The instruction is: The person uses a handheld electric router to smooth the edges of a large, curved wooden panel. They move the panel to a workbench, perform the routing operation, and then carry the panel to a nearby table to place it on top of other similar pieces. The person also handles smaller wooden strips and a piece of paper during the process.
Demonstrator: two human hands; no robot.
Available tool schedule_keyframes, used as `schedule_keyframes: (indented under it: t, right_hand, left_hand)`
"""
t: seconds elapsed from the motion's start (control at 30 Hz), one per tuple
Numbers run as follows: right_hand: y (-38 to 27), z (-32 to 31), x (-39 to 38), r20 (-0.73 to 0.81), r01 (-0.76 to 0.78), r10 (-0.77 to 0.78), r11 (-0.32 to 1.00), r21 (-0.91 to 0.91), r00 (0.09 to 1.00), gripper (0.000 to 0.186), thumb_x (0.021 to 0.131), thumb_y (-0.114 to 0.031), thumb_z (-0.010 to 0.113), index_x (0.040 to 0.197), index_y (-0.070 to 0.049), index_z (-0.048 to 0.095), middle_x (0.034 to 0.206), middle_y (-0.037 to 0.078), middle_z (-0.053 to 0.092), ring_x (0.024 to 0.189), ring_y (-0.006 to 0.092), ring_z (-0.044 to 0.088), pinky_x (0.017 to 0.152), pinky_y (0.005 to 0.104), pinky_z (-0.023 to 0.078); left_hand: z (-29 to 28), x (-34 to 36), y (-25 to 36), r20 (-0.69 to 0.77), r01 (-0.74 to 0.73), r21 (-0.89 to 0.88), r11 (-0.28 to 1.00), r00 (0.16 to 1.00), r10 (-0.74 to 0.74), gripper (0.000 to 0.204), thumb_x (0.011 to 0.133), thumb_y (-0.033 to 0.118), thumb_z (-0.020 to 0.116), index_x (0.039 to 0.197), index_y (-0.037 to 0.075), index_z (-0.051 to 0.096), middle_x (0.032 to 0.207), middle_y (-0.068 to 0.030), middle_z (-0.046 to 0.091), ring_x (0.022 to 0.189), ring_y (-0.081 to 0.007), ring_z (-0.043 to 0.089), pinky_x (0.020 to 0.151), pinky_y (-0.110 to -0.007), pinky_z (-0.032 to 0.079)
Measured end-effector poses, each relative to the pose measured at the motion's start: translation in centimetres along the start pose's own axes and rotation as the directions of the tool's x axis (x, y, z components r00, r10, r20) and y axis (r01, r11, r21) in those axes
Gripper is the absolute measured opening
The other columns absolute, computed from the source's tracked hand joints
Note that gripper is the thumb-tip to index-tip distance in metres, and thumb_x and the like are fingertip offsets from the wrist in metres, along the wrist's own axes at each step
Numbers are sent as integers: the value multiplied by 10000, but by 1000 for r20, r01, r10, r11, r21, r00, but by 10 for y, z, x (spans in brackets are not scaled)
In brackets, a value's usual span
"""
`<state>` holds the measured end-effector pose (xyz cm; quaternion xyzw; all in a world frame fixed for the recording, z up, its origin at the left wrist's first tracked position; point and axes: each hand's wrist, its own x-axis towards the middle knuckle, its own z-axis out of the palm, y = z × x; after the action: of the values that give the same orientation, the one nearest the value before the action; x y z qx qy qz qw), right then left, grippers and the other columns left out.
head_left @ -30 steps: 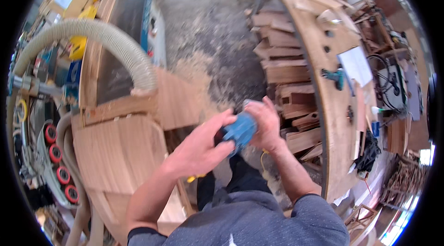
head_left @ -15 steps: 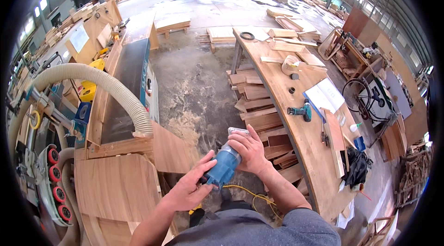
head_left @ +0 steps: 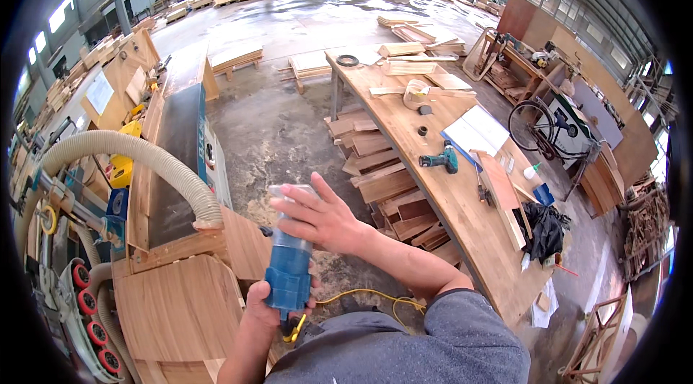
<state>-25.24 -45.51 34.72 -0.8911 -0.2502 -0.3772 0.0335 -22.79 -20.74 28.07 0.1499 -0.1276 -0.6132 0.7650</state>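
Note:
A blue trim router [head_left: 287, 284] with a clear plastic base [head_left: 292, 203] stands roughly upright in front of my body, base end up. My left hand [head_left: 263, 308] is wrapped round its lower blue body, thumb on the left side and fingertips showing on the right. Across the clear base lies my right hand [head_left: 317, 221], its fingers stretched out and apart, slightly blurred. Whether they press on the plastic is hard to make out. A yellow cord [head_left: 346, 294] runs on the floor behind the router's lower end.
On my right a long wooden workbench [head_left: 404, 120] carries a green cordless drill [head_left: 442, 159], papers [head_left: 476, 130] and a black plastic bag [head_left: 545, 229]. Boards [head_left: 382, 182] are stacked beneath it. To my left stand a wooden-topped machine [head_left: 177, 297] and a ribbed hose [head_left: 144, 142].
The router has swung from a slant to nearly upright and shifted left. My left hand now wraps its lower body, and my right fingers have spread over the clear base. My view has turned right.

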Motion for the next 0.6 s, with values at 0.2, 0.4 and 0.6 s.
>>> schedule_keyframes:
  t: [0.2, 0.4, 0.6]
  right_hand:
    - [-31, -14, -8, -235, -357, 493, 820, 448, 838, 807, 818, -121, 799, 1500, -77, 370, 1520, 216, 407, 1448, 384, 365, 1173, 527, 327]
    - [-74, 1, 20, 433, -446, 618, -145, 883, 656, 879, 824, -310, 858, 1474, -8, 348, 1391, 150, 516, 1307, 233, 501, 1103, 420, 405]
    - [-80, 18, 16, 501, -474, 674, -246, 845, 543, 827, 714, -241, 926, 1345, -11, 441, 1225, 87, 594, 1135, 166, 578, 1002, 340, 483]
  left_hand:
    - [35, 4, 23, -145, -174, 495, 851, 949, 279, 906, 647, 358, 932, 1322, -55, 491, 1151, -198, 667, 838, -327, 741, 725, -423, 637]
    - [48, -5, 28, -193, -88, 900, 427, 798, 571, 847, 638, 331, 932, 1312, 8, 532, 1129, -82, 660, 1006, -195, 688, 866, -343, 579]
    - [52, 1, 8, -141, 213, 977, -23, 719, 681, 823, 621, 284, 890, 1263, -39, 488, 1043, -194, 662, 964, -297, 688, 850, -397, 545]
